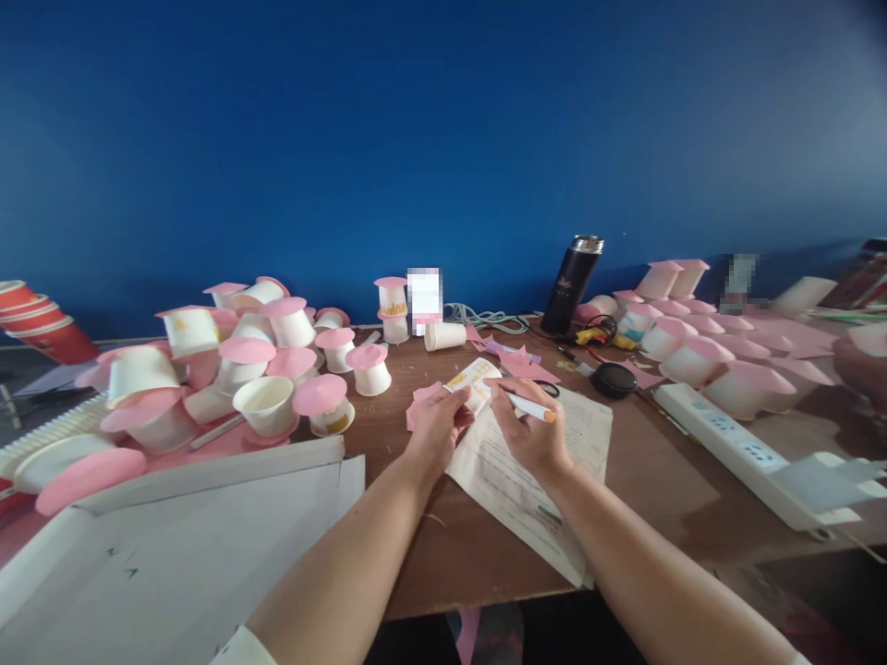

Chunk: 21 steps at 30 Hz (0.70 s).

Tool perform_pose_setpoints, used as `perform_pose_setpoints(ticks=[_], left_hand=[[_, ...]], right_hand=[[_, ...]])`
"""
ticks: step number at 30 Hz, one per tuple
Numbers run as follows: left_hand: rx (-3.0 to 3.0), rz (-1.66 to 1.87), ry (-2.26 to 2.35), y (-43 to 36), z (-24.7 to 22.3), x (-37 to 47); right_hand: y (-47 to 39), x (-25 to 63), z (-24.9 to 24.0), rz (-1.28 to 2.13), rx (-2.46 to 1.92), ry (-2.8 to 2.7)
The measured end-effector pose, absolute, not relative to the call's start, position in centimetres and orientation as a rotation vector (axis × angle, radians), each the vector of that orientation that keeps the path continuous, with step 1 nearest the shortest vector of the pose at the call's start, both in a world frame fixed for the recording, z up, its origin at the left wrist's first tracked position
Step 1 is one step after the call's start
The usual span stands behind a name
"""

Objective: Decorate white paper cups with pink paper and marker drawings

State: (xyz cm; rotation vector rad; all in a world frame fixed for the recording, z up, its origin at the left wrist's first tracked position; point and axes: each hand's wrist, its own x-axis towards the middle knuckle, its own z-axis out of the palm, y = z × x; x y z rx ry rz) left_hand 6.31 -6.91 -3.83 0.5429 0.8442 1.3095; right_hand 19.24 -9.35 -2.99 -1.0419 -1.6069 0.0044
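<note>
My left hand (442, 423) grips a white paper cup (477, 377) with yellow-orange drawing on its side, tilted over the middle of the table. In my right hand (530, 427) is a white marker (530, 406) with an orange end, its tip side toward the cup. Whether the tip touches the cup is hard to make out. Under my hands lies a printed paper sheet (509, 489). Pink paper scraps (421, 406) lie beside the cup, and more pink paper (523, 365) is just behind it.
Many white cups with pink paper discs (242, 351) crowd the left, behind a white box lid (208, 554). A black flask (572, 286) stands by the blue wall. On the right are a power strip (727, 453), a round black object (615, 380) and more cups (699, 365).
</note>
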Motion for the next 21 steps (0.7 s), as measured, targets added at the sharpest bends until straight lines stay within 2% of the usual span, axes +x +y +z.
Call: perform_pose_setpoints(ticks=[21], left_hand=[[0.546,1.3,0.868,-6.98,-3.85,6.34]], right_hand=[[-9.34,19.3,-2.96,0.021,-1.065,-1.618]])
